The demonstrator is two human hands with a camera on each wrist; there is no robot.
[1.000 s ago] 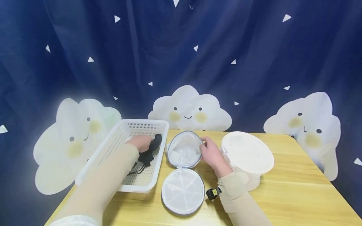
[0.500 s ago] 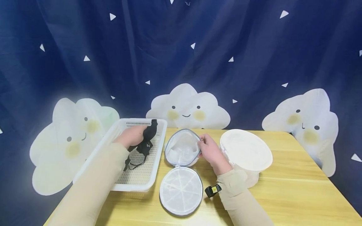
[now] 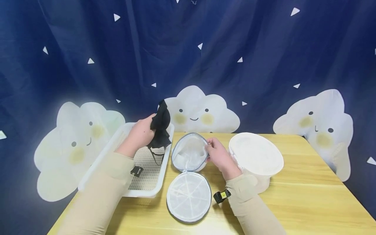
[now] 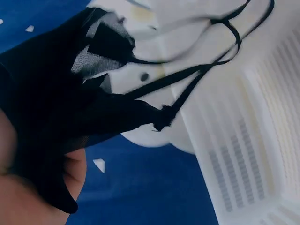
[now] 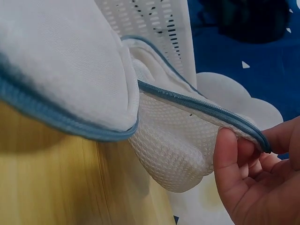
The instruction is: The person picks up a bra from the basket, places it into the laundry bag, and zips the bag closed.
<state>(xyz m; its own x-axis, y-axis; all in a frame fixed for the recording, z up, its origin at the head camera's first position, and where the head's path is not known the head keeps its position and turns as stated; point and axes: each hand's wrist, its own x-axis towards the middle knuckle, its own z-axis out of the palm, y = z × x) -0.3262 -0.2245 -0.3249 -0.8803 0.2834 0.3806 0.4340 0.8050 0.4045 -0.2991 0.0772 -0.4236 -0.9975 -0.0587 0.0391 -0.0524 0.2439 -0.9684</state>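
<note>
The left hand [image 3: 141,132] grips a black strapped fabric garment [image 3: 160,120] above the white perforated plastic basket [image 3: 165,168] at left. The right hand [image 3: 219,157] pinches a blue-edged white mesh bag [image 3: 189,151]. Garment appears light, limp; hold its broad body; straps [image 4: 164,82] may snag.

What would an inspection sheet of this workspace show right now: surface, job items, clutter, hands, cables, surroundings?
Surface: light yellow wood-grain table; no spills seen.
Job items: black fabric garment with thin straps, held up, seemingly above the white perforated plastic basket; white mesh bag with blue-grey zip edging, its round white lid laid open toward the person.
Clutter: white, round-topped, mesh-looking container, right of the bag; contents hidden.
Hands: left hand grips the garment; right hand pinches the bag's edge.
Cables: nothing seen; the thin black strands are garment straps.
Surroundings: dark blue fabric curtain with smiling clouds and white triangles.
</note>
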